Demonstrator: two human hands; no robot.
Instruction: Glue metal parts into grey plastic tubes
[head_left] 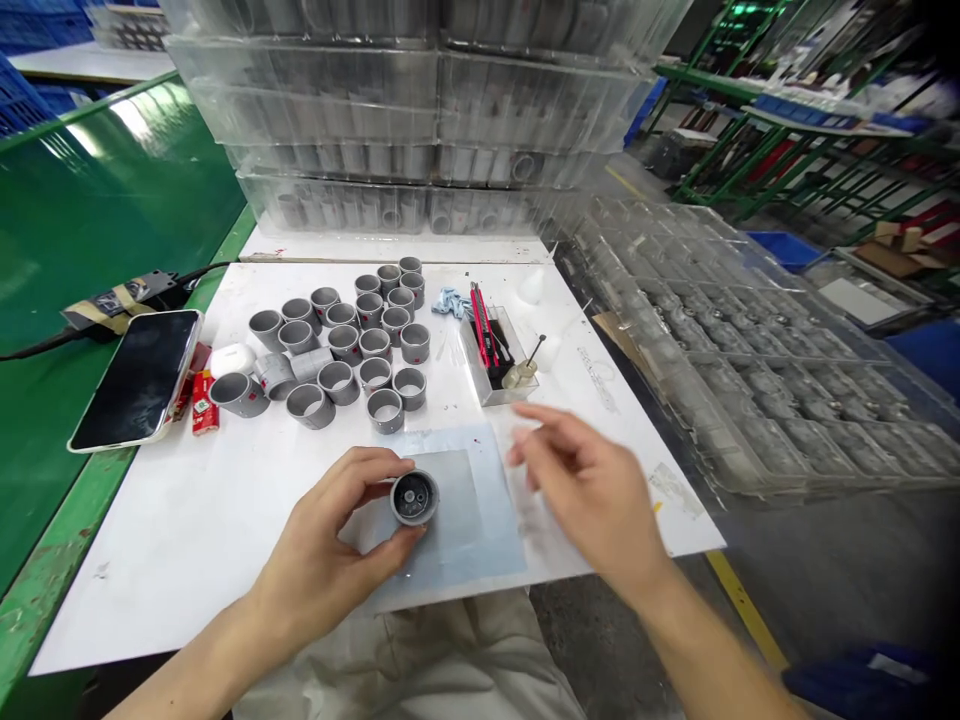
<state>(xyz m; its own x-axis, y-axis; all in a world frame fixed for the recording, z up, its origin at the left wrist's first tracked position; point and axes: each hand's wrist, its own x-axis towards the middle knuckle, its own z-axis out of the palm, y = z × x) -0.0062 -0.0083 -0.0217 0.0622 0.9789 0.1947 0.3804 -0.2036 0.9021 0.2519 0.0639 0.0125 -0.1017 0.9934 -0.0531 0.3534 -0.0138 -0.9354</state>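
Observation:
My left hand (341, 535) grips a short grey cylinder (414, 497) between thumb and fingers, over the light blue mat (495, 500). The cylinder's open end faces up, with a dark inside and a round boss in it. My right hand (574, 480) hangs right of the mat, somewhat blurred, its index finger stretched out and nothing visible in it. Just beyond its fingertips stands a small clear box (510, 392) holding red-handled tools (484, 330) and a small bottle (520, 374) with a thin dark stick. Several similar grey cylinders (343, 345) stand at the table's middle left, a few tipped over.
Stacked clear bins (337, 110) of grey parts rise behind the white table (187, 530). A phone (139, 375), a white case (232, 360) and red packets (205, 405) lie at left. A crumpled blue cloth (452, 302) lies near the box. Clear trays (757, 370) flank the right side.

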